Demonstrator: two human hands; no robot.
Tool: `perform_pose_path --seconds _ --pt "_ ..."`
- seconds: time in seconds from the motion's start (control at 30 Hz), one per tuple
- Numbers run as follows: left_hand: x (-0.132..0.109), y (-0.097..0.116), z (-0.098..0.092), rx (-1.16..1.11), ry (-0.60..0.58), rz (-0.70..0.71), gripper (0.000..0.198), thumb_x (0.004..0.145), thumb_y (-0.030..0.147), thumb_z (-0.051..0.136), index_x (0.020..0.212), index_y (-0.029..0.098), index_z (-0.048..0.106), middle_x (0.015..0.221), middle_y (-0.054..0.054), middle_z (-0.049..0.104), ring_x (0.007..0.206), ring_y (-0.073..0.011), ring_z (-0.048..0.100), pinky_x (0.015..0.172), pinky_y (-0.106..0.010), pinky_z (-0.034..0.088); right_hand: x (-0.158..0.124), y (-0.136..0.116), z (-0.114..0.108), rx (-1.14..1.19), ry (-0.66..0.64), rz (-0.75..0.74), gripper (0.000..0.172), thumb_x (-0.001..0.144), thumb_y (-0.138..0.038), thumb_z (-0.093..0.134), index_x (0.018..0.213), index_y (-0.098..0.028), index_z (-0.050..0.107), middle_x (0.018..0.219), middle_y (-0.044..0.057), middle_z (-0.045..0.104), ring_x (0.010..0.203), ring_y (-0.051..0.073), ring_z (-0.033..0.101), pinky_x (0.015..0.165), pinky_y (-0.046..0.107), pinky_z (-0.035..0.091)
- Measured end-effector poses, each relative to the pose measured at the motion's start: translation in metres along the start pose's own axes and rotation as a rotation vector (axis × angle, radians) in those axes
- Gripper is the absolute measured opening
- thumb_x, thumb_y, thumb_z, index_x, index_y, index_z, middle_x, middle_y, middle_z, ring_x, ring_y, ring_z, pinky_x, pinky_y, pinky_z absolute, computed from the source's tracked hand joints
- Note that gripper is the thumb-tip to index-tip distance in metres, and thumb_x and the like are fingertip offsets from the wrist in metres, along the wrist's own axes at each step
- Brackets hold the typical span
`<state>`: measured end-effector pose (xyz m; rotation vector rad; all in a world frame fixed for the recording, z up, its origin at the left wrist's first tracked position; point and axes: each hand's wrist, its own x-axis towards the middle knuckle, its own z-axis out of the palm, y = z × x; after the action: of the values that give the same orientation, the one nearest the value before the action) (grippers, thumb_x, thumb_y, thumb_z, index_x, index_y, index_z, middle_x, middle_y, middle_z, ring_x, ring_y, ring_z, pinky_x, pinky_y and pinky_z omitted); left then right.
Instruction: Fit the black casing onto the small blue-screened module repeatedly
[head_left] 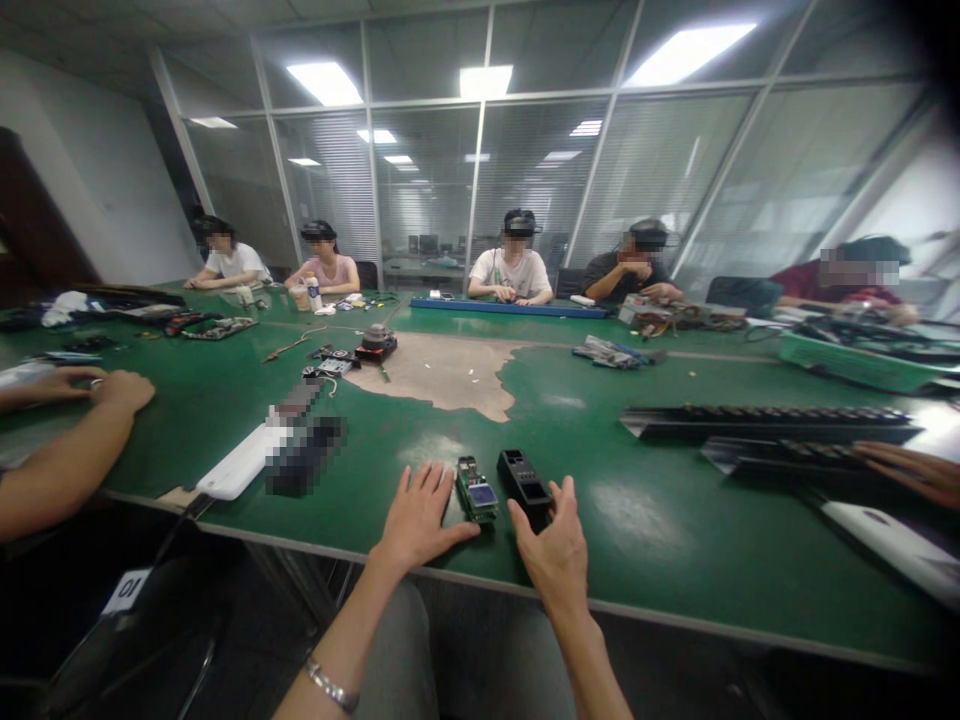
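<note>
On the green tabletop lies a small circuit board (478,492) with a little display at its near end. My left hand (421,515) rests palm down just left of it, fingers spread, the thumb near the board's lower end. To the right of the board is a black plastic housing (523,482) with rectangular openings. My right hand (556,545) is at the housing's near end, thumb on the left side and fingers on the right, loosely apart. Whether the fingertips touch the housing is hard to see.
A white device (244,460) with a cable lies left, near a co-worker's hands (120,392). Black rails (772,422) and another co-worker's hand (919,470) are right. Pliers-like tools (611,352), a green basket (855,362) and several people are farther back.
</note>
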<state>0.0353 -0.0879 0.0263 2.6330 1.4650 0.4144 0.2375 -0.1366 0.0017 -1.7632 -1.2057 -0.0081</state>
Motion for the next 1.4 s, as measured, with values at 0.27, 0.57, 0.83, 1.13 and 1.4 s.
perform_pose_path --seconds 0.27,0.57,0.83,1.13,1.4 --pt "-0.001 -0.001 0.001 -0.013 0.02 0.002 0.088 0.079 0.081 0.031 0.146 0.025 0.032 0.154 -0.009 0.029 0.142 -0.0322 0.021 0.115 -0.054 0.012 0.008 -0.016 -0.01 0.109 -0.044 0.094 0.09 0.079 -0.052 0.059 0.148 -0.011 0.02 0.113 0.013 0.067 0.104 0.028 0.062 0.09 0.04 0.045" --pt "-0.002 -0.004 0.002 -0.026 0.022 0.007 0.086 0.079 0.08 0.034 0.146 0.026 0.032 0.154 -0.009 0.029 0.142 -0.033 0.021 0.115 -0.055 0.012 0.019 -0.079 -0.006 0.141 -0.099 0.041 0.09 0.078 -0.054 0.056 0.147 -0.007 0.022 0.1 0.013 0.07 0.094 0.029 0.066 0.081 0.037 0.047" --pt "-0.005 -0.006 0.004 -0.014 0.033 0.016 0.084 0.081 0.076 0.036 0.146 0.022 0.031 0.153 -0.011 0.029 0.142 -0.0335 0.021 0.115 -0.056 0.012 0.001 -0.09 0.002 -0.053 -0.188 -0.032 0.086 0.082 -0.045 0.053 0.15 -0.011 0.011 0.107 0.015 0.066 0.097 0.03 0.064 0.08 0.039 0.048" --pt "-0.004 -0.011 0.006 -0.017 -0.01 0.015 0.089 0.077 0.065 0.046 0.148 0.015 0.025 0.154 -0.012 0.026 0.143 -0.0314 0.019 0.116 -0.053 0.009 -0.02 -0.075 0.008 -0.087 -0.183 -0.108 0.084 0.084 -0.039 0.051 0.15 -0.009 0.008 0.106 0.015 0.065 0.095 0.028 0.064 0.082 0.04 0.049" --pt "-0.004 -0.01 0.006 -0.023 0.023 0.03 0.094 0.074 0.066 0.049 0.148 0.013 0.024 0.155 -0.013 0.023 0.144 -0.0328 0.011 0.117 -0.053 0.009 -0.035 -0.053 0.016 -0.012 -0.181 -0.13 0.084 0.085 -0.044 0.053 0.15 -0.01 0.012 0.125 0.017 0.058 0.111 0.03 0.057 0.093 0.043 0.045"
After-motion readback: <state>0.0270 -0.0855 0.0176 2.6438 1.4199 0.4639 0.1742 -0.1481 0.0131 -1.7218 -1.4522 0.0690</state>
